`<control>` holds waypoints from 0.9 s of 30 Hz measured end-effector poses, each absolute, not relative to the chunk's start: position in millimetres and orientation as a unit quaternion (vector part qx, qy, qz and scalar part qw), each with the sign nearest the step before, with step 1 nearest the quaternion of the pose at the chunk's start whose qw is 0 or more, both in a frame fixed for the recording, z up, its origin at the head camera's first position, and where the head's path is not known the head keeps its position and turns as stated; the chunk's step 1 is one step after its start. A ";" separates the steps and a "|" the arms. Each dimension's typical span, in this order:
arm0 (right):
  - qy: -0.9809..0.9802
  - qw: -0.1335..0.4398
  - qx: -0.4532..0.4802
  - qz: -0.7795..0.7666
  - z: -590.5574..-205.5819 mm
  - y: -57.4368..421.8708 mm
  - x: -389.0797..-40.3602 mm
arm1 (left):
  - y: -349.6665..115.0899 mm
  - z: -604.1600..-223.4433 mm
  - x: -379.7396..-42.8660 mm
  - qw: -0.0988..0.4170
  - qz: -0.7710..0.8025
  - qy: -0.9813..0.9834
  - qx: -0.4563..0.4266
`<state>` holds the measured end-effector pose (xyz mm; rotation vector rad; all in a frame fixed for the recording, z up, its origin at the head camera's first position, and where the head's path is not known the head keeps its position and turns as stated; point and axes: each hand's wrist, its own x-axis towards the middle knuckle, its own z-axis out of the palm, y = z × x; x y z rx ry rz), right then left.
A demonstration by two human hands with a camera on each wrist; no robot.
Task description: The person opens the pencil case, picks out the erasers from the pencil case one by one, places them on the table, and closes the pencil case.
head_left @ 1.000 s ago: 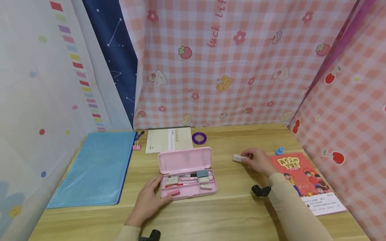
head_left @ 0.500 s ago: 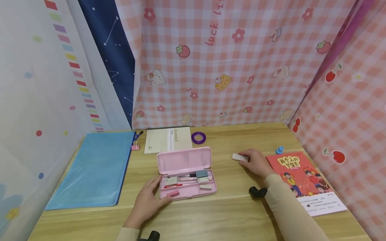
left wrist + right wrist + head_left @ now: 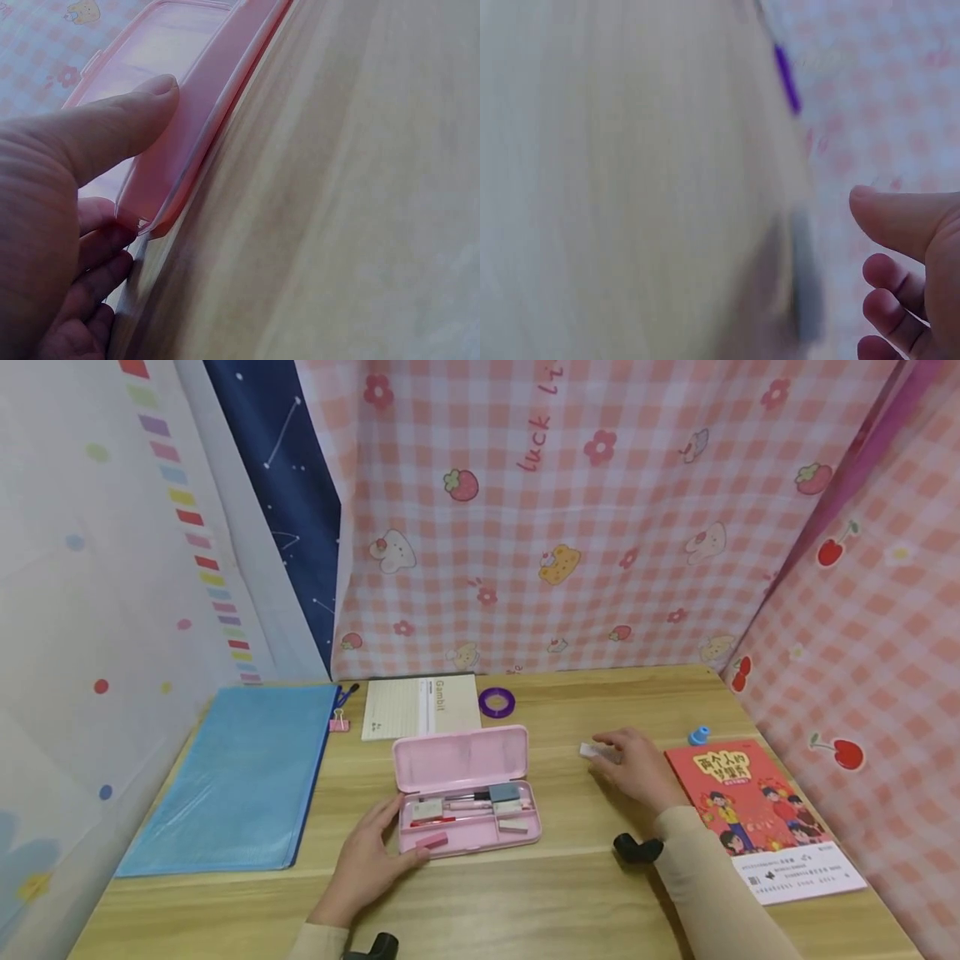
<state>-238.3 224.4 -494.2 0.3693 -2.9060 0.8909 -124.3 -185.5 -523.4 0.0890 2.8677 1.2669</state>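
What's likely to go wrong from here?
Weak grip: the right hand is at the white eraser, but in the wrist view thumb and fingers look parted, so a hurried pinch could make it skid.

Spill: the pencil case is open, with the pink eraser uncovered inside; a jerk from the left hand at its corner might jostle the contents.

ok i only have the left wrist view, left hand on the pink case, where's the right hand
Observer: The head view shows the right hand at a small white block on the table.
Operator: is it pinching the block
Observer: It doesn't look like it; the right wrist view shows a gap between its thumb and the block.
Operator: and what's inside the pink case
Observer: Among other things, a small pink block near the front left corner.
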 end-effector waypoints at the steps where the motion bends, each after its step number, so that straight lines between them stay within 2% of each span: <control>1: -0.945 0.048 0.126 0.298 -491.3 217.6 -234.0 | -185.6 -523.3 -124.2 0.001 0.403 0.915 0.030; 7: -0.926 0.069 0.183 0.323 -478.0 160.9 -206.6 | -186.1 -522.8 -124.4 -0.005 0.400 0.916 0.033; 17: -0.901 0.021 0.333 0.276 -475.4 52.4 -183.5 | -187.7 -525.1 -125.1 -0.001 0.402 0.915 0.040; 21: -0.896 0.019 0.367 0.251 -485.0 26.9 -187.0 | -188.3 -525.8 -124.3 -0.008 0.406 0.912 0.049; 27: -0.905 0.021 0.363 0.221 -491.9 14.3 -190.4 | -188.6 -522.7 -123.5 -0.009 0.406 0.913 0.049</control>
